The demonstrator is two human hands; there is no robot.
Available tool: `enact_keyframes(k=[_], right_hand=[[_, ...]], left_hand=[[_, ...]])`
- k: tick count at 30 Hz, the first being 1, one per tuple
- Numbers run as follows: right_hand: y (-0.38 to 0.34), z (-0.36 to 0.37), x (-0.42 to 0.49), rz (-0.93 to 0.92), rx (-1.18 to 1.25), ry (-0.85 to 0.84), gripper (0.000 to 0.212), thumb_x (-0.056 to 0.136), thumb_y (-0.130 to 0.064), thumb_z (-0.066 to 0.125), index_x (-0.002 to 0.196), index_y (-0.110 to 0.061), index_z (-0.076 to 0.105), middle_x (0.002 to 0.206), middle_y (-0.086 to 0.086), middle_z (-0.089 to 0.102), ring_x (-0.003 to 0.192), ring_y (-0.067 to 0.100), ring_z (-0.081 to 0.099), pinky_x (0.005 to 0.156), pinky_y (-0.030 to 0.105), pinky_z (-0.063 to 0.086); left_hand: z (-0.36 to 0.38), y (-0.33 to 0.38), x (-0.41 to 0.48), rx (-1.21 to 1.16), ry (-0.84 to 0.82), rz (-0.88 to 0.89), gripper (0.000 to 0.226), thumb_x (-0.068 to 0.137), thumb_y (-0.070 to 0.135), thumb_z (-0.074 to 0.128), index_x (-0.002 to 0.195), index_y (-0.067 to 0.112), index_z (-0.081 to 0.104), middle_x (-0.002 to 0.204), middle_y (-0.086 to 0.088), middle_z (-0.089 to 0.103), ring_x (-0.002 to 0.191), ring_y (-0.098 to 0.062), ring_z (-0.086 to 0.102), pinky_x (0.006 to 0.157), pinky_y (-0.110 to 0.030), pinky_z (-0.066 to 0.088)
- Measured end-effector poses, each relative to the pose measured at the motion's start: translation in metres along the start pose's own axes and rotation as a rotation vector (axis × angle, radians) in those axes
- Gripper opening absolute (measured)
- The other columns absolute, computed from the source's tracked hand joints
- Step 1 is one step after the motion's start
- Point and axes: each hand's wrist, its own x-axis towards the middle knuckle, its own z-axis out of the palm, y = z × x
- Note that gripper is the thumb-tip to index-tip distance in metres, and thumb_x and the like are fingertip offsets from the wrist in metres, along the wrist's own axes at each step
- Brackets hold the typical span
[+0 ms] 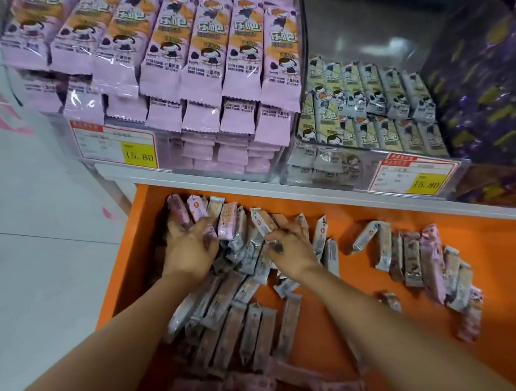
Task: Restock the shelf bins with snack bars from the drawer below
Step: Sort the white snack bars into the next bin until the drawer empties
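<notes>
Now both hands reach among the snack bars (234, 323) in the orange drawer (402, 356), lower half of the frame.
Gripping a clutch of pink-wrapped bars (198, 209), the left hand (192, 253) sits just beside the right hand (290, 248), whose fingers curl round a pale bar (265, 222). Slim crimped wrappers, pink or silvery grey, lie heaped; shelf bins (340, 184) above are stocked.

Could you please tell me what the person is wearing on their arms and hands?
The left hand and right hand are ungloved, and both forearms are bare to the frame edge; no sleeve, watch, bracelet or ring is visible.
</notes>
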Motion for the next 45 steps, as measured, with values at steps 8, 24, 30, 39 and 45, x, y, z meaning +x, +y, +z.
enact_keyframes(k=[8, 24, 30, 39, 45], right_hand=[[-0.002, -0.002, 0.001, -0.012, -0.062, 0.125, 0.037, 0.093, -0.031, 0.055, 0.129, -0.032, 0.058, 0.143, -0.001, 0.037, 0.133, 0.029, 0.027, 0.108, 0.028, 0.015], [-0.059, 0.022, 0.013, -0.171, -0.067, 0.171, 0.035, 0.088, -0.038, 0.068, 0.114, -0.018, 0.056, 0.12, 0.006, 0.052, 0.103, 0.026, 0.057, 0.072, 0.03, 0.044], [-0.043, 0.015, 0.013, -0.124, 0.067, 0.22, 0.023, 0.085, -0.016, 0.068, 0.104, -0.01, 0.056, 0.098, 0.008, 0.063, 0.087, 0.024, 0.062, 0.068, 0.029, 0.046], [-0.039, 0.003, 0.002, 0.017, 0.657, -0.084, 0.042, 0.09, -0.011, 0.066, 0.128, -0.023, 0.053, 0.117, -0.001, 0.052, 0.114, 0.017, 0.052, 0.096, 0.034, 0.048], [-0.051, -0.007, -0.017, -0.003, 0.793, -0.227, 0.04, 0.091, -0.001, 0.061, 0.119, -0.029, 0.051, 0.123, 0.008, 0.055, 0.115, 0.023, 0.054, 0.099, 0.039, 0.048]], left_hand=[[0.0, -0.011, -0.002, 0.009, 0.114, 0.006, 0.015, 0.092, 0.018, 0.059, 0.107, 0.015, 0.057, 0.113, -0.014, 0.037, 0.081, -0.03, 0.048, 0.083, -0.04, 0.049], [-0.006, -0.006, -0.001, -0.134, 0.058, -0.057, 0.017, 0.086, 0.013, 0.071, 0.092, 0.017, 0.056, 0.125, -0.011, 0.037, 0.077, -0.023, 0.056, 0.082, -0.032, 0.051], [-0.004, -0.004, 0.001, -0.223, 0.038, -0.107, 0.022, 0.084, 0.017, 0.075, 0.095, 0.019, 0.056, 0.119, -0.01, 0.041, 0.067, -0.004, 0.046, 0.075, -0.021, 0.039], [-0.008, 0.0, -0.003, -0.553, -0.019, -0.276, 0.072, 0.077, 0.008, 0.081, 0.134, 0.006, 0.037, 0.122, -0.01, 0.062, 0.119, -0.027, 0.057, 0.103, -0.039, 0.045], [-0.019, 0.016, -0.023, -0.745, -0.111, -0.17, 0.042, 0.077, -0.019, 0.068, 0.113, -0.002, 0.057, 0.088, -0.005, 0.07, 0.087, -0.024, 0.063, 0.056, -0.007, 0.047]])
